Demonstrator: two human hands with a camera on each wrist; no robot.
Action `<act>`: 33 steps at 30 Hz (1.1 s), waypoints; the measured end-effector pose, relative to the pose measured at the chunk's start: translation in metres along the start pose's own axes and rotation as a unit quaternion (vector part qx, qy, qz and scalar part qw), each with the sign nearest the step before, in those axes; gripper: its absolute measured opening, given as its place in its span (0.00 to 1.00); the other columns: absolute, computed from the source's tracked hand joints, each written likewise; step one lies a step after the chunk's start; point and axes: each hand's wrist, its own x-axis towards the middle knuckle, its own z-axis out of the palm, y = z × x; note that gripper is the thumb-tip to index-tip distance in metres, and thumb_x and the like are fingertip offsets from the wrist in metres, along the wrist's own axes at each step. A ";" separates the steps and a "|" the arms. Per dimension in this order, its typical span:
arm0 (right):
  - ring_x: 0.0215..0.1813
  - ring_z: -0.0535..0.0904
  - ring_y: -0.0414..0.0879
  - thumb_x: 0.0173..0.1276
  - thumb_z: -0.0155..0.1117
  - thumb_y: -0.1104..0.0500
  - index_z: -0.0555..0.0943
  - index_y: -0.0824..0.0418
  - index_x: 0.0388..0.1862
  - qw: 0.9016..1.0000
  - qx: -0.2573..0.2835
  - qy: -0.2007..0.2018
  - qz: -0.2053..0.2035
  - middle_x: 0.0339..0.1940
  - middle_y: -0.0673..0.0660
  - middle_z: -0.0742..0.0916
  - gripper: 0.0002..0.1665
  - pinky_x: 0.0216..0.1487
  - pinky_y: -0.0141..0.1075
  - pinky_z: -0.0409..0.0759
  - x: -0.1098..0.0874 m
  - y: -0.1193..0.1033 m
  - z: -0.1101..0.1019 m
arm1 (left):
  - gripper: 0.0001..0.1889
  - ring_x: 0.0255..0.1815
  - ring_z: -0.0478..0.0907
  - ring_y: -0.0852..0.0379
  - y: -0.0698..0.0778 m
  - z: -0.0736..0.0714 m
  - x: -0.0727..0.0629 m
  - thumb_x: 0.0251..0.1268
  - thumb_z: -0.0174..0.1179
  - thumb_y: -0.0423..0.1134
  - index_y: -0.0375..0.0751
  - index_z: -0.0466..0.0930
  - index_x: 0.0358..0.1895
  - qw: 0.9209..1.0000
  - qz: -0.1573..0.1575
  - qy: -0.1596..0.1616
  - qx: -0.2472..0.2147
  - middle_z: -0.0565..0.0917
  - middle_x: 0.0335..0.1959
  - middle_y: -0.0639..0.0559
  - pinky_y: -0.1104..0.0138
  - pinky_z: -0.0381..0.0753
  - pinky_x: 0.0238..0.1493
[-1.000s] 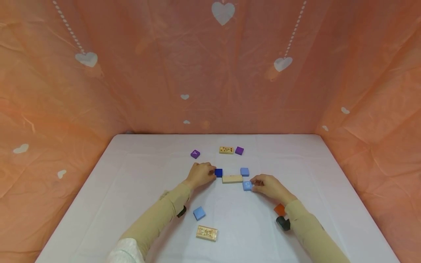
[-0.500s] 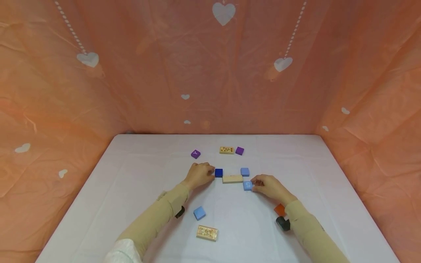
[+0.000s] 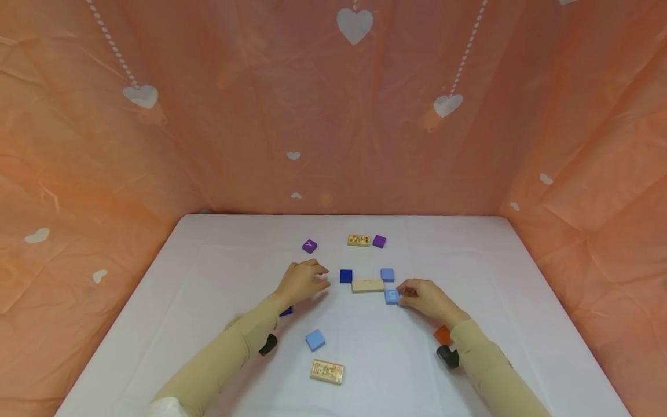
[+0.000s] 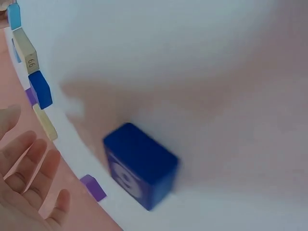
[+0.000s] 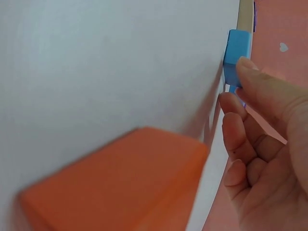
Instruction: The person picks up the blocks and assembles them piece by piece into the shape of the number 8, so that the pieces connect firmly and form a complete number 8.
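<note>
1. The left hand has drawn back toward the desk's left edge since half a second ago; its fingertips, then right beside the dark blue block, now stand apart from it across a small gap. The fingers are spread and hold nothing.
2. That dark blue block sits near the middle of the desk, meeting the left end of the plain wooden bar, just as it did.
3. The right hand hasn't budged: thumb and forefinger pinch the right end of the marked light blue block, the other fingers curled. This block meets the bar's right end on the near side, and the upper light blue block lies at that end on the far side.
4. With the left arm shifted, a second dark blue block, round pale mark on its side, now peeks out past the left sleeve; it was covered before.
5. Toward the far edge, unmoved, lie the purple Y block, a printed wooden tile and a plain purple block just beside the tile.
6. Nearer the person, a loose light blue block and another printed tile keep their places; the orange block rests by the right sleeve.
</note>
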 end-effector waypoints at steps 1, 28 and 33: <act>0.39 0.74 0.42 0.60 0.66 0.54 0.81 0.56 0.47 1.000 0.000 0.001 0.000 0.36 0.49 0.83 0.16 0.50 0.41 0.77 0.000 0.000 0.000 | 0.15 0.41 0.81 0.53 -0.002 0.000 -0.003 0.56 0.64 0.47 0.43 0.84 0.43 1.000 -0.002 0.004 0.001 0.84 0.39 0.51 0.51 0.72 0.51; 0.42 0.75 0.42 0.61 0.65 0.54 0.81 0.54 0.48 1.000 0.009 0.003 0.021 0.39 0.49 0.84 0.16 0.54 0.44 0.76 0.000 -0.001 0.002 | 0.15 0.41 0.77 0.51 -0.052 -0.014 -0.091 0.45 0.71 0.46 0.43 0.81 0.35 0.996 -0.075 0.057 -0.005 0.81 0.37 0.52 0.51 0.73 0.47; 0.42 0.75 0.42 0.61 0.65 0.53 0.81 0.55 0.48 1.000 0.004 0.001 0.016 0.39 0.48 0.84 0.17 0.54 0.44 0.77 0.000 0.001 0.002 | 0.14 0.42 0.77 0.50 -0.056 -0.017 -0.094 0.45 0.71 0.44 0.43 0.82 0.35 0.996 -0.078 0.045 -0.001 0.81 0.36 0.53 0.50 0.73 0.47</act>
